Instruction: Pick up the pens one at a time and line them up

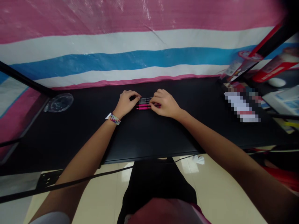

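Several slim pens lie side by side on the black table (144, 137), between my two hands. The pink pens (143, 106) are nearest me, and the grey and black pens (144, 100) lie just beyond them. My left hand (126, 102), with a colourful woven band at its wrist, pinches the left ends of the darker pens between thumb and fingers. From the right, my right hand (165, 104) curls over the other ends of the row, its fingertips closed on the pens and covering part of them.
A clear plastic lid (59, 102) lies at the left. On the right are a clear cup (243, 67) with a red straw, a red container (273, 70), a white mouse (277, 82) and a blurred paper packet (241, 107). A striped sheet hangs behind.
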A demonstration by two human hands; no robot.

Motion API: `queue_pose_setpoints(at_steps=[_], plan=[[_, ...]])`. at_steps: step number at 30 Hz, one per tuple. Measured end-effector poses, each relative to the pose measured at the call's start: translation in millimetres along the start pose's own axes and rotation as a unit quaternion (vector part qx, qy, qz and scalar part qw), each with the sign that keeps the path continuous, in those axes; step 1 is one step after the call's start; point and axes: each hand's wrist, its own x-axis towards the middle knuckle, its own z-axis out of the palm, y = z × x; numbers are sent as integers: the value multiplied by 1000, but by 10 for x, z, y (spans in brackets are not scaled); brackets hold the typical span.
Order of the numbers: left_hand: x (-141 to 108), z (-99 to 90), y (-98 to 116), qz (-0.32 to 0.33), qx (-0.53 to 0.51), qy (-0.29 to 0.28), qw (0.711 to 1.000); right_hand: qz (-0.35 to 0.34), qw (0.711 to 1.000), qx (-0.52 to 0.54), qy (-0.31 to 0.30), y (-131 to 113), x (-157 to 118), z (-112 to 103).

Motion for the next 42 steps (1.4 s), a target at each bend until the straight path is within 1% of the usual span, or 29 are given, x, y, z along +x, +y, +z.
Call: queue_pose_setpoints(at_steps=[3,8,12,15,17,19,21,24,26,27,30,33,36,39,42], plan=[[0,1,10,4,2,4,1000,-21,999,-25,-34,-87,14,17],[-5,4,17,1,1,8,1000,-50,997,2,-54,-59,12,6],[-17,3,47,12,1,32,999,-45,996,28,-75,-48,5,5],[-31,-27,131,28,0,47,999,-38,993,62,-90,-71,10,17],[-44,-56,212,42,-7,40,998,-31,993,90,-69,-77,16,24],[-59,-79,297,61,-14,25,998,-6,993,112,-25,-63,19,23],[-72,-83,368,75,-15,17,997,33,991,127,19,-28,20,9],[-82,-65,420,74,-25,32,996,100,981,158,49,62,21,-38],[-82,-54,418,65,-37,58,996,157,965,199,73,138,25,-75],[-80,-51,410,59,-42,69,995,190,950,230,89,177,27,-91],[-73,-53,368,49,-51,90,993,266,893,345,116,284,30,-117],[-68,-53,329,52,-58,105,991,299,844,434,101,343,30,-109],[-67,-48,306,48,-59,109,991,322,805,487,106,346,35,-90],[-70,-46,294,43,-64,93,993,331,776,524,116,328,43,-74],[-73,-47,291,42,-66,76,994,340,756,548,111,333,37,-56]])
